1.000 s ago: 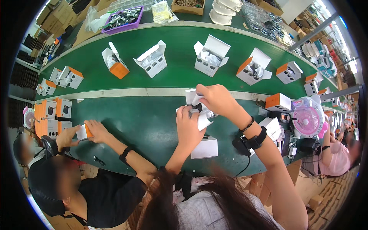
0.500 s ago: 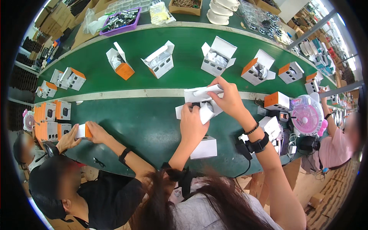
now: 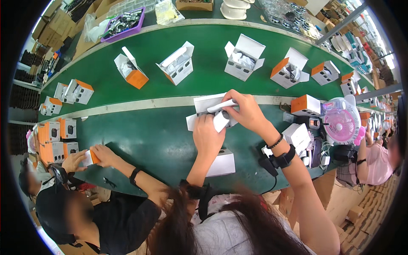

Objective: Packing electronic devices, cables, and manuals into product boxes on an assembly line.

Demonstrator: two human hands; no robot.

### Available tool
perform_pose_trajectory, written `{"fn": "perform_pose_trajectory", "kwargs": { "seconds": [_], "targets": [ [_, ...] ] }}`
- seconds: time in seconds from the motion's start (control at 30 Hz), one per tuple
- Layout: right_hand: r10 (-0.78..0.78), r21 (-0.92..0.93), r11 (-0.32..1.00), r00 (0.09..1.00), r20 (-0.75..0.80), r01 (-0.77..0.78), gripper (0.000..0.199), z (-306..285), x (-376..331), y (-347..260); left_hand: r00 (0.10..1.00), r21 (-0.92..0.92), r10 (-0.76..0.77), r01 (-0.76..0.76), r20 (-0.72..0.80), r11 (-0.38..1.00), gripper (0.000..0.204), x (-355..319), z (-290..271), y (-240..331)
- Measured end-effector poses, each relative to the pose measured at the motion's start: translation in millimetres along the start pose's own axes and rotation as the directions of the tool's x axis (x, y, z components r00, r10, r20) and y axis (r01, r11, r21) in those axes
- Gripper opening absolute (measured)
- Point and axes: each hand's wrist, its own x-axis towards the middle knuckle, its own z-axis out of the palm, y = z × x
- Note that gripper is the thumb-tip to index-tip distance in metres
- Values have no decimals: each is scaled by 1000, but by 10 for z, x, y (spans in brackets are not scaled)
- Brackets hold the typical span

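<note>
A small white box [image 3: 203, 103] with raised flaps is on the green work table in front of me. My left hand [image 3: 208, 131] reaches over its near side, fingers bent into the opening. Their tips, and whatever they grip, are hidden. A dark item shows only in part inside. My right hand [image 3: 247, 111] pinches a folded white paper [image 3: 224, 105] at the box's opening, thumb and fingers closed on it. A white carton [image 3: 222, 163] lies on the table just below my left hand.
Several open boxes, one a white box [image 3: 244, 63], stand along the green belt [image 3: 208, 51] beyond the table. At right are an orange-and-white box [image 3: 306, 105], a pink fan [image 3: 341, 123] and cables. A co-worker's hands [image 3: 104, 155] hold a box at left, near stacked boxes [image 3: 51, 151].
The view has shifted slightly. My right hand and the folded paper have come lower, closer to the box opening. My left hand stays at the box. The co-worker still holds the small box.
</note>
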Motion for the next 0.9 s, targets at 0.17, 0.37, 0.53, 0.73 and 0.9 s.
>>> {"fn": "perform_pose_trajectory", "kwargs": {
  "seconds": [0.17, 0.37, 0.53, 0.73, 0.9],
  "targets": [
    [-42, -113, 992, 998, 56, 48, 20, -15, 26, -111, 999, -67, -13, 16, 34, 998, 24, -52, -225, -74],
    [-186, -304, 922, 963, 192, 239, 18, 174, 102, -177, 983, 72, 54, -68, 175, 995, 28, -77, -310, -108],
    [-92, -288, 949, 987, 131, 127, 19, 167, 98, -118, 993, 133, 53, -67, 108, 989, 35, -145, -263, -16],
    [-32, -321, 945, 992, 119, 68, 21, 47, 53, -197, 992, 196, -15, -10, 126, 981, 36, -144, -265, 137],
    [-65, -418, 902, 991, 121, 110, 21, 8, 17, -277, 994, 188, -19, 0, 103, 982, 36, -215, -150, 160]
  ]
}}
